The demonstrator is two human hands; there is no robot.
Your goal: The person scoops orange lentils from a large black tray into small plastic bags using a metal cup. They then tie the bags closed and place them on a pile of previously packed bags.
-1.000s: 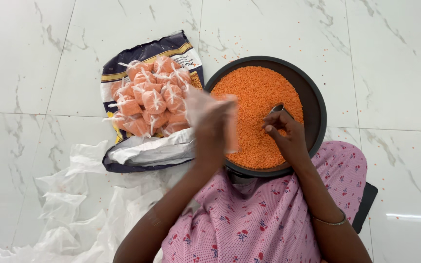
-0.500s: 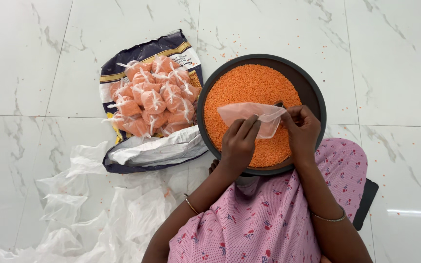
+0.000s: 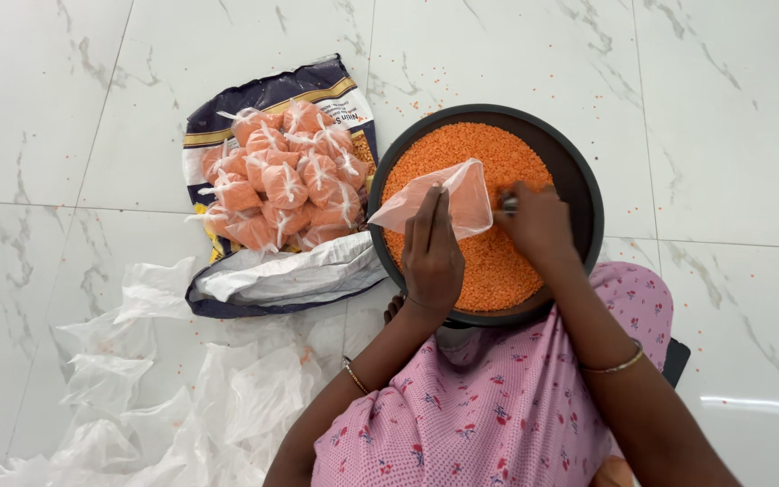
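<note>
Left hand (image 3: 432,257) holds clear bag (image 3: 435,200) beside dark-blue sack (image 3: 274,95) of tied orange pouches (image 3: 281,185).

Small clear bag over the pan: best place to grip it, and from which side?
Grip the small clear bag at its open mouth edge, from the near side as the left hand does. It is limp film lying flat over the lentils, so only the rim gives purchase.

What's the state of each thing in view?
Pan: filled with orange lentils.
Small bag: held open over the pan, looks empty.
Left hand: holding the small bag.
Right hand: gripping a small metal tool.
Tied pouches: filled, knotted, piled on the sack.
Sack: lying flat.
</note>
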